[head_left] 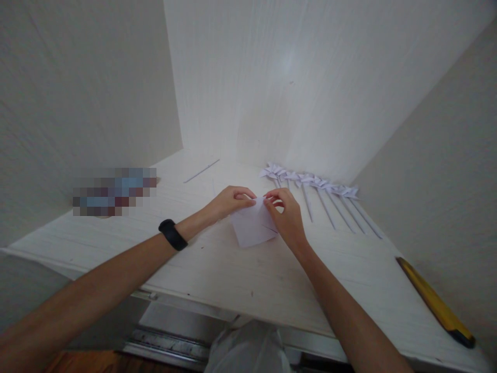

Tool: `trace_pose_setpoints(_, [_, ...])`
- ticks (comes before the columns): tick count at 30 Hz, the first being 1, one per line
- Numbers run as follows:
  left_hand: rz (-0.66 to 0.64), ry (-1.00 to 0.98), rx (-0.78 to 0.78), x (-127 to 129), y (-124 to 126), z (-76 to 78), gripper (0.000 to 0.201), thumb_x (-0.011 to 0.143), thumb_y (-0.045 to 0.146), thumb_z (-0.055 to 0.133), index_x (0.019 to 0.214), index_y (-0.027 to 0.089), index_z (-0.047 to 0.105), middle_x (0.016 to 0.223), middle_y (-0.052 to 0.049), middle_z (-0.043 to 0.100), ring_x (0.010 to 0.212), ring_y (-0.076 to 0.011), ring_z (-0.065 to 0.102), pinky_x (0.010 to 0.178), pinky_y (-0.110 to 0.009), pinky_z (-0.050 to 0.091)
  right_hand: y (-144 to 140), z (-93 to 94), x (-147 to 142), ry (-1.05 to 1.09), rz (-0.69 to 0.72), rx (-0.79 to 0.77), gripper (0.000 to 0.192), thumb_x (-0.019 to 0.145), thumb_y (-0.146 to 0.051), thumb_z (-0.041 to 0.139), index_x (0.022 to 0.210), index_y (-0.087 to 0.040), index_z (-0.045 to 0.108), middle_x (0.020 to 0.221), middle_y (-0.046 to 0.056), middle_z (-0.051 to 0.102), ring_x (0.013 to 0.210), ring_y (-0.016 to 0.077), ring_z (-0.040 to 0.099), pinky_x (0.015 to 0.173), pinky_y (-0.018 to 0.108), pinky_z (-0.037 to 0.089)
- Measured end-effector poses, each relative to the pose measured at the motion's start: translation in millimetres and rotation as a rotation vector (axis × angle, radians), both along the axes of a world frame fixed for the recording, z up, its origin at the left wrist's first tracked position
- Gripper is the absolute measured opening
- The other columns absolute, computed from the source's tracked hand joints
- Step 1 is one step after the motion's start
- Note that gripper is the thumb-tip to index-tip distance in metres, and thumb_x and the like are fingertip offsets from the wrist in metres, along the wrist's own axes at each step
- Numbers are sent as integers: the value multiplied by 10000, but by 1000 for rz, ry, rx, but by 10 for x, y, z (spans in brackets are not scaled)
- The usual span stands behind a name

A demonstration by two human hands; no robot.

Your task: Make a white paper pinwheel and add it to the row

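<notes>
White-painted wood forms the table (240, 274) where a folded paper sheet (252, 228) lies near the middle. Behind it, paper pinwheels (310, 181) rest in a row. Left hand (229, 201) and right hand (286, 215) both pinch the sheet's top edge. A yellow ruler (435, 303) lies at right.

Dim soft light, perhaps overhead, warped edges

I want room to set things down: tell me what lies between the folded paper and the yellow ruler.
In the head view, the table is bare between the paper and the ruler; only the right forearm crosses above it.
</notes>
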State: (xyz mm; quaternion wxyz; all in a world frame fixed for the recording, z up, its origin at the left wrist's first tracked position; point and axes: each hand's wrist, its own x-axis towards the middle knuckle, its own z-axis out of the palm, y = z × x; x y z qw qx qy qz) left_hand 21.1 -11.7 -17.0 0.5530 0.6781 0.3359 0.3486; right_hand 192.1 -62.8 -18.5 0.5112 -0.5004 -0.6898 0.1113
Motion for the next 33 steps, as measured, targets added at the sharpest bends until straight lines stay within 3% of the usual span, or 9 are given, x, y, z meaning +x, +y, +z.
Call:
trace_pose_setpoints(7, [-40,-3,8,35,-1,-26,258,676,358,689,814,141,660,660,-12,645,594,-123,567,545,-209,371,-22,16,-5,-84,19,119,49,799,-182,548,789,-213,585,864,40,565,819,167,542,713,312,477])
trace_pose_setpoints(13, [-20,-20,14,28,2,-13,256,679,363,684,802,142,648,665,-9,637,574,-111,544,517,-203,348,-24,7,-9,-124,-23,135,113,789,-177,571,895,-215,562,915,44,560,809,169,532,748,334,464])
trace_pose_setpoints(25, [-25,16,41,47,-35,30,234,674,309,674,833,139,654,625,2,623,534,-95,514,488,-190,307,-33,11,-14,-194,11,187,68,786,-148,562,784,-216,565,885,49,536,876,185,524,798,344,440])
trace_pose_setpoints(28, [-6,2,37,52,-37,38,206,671,306,675,786,137,651,652,-8,636,568,-100,529,503,-193,318,-24,21,-12,-112,43,151,28,790,-205,582,764,-213,584,886,48,551,876,181,530,805,347,442])
trace_pose_setpoints(33, [0,-24,52,35,-41,52,168,676,287,676,768,149,647,667,-3,638,590,-102,549,522,-195,344,30,-8,47,104,153,-33,184,849,-300,494,742,-217,618,904,49,565,906,178,545,789,340,461])
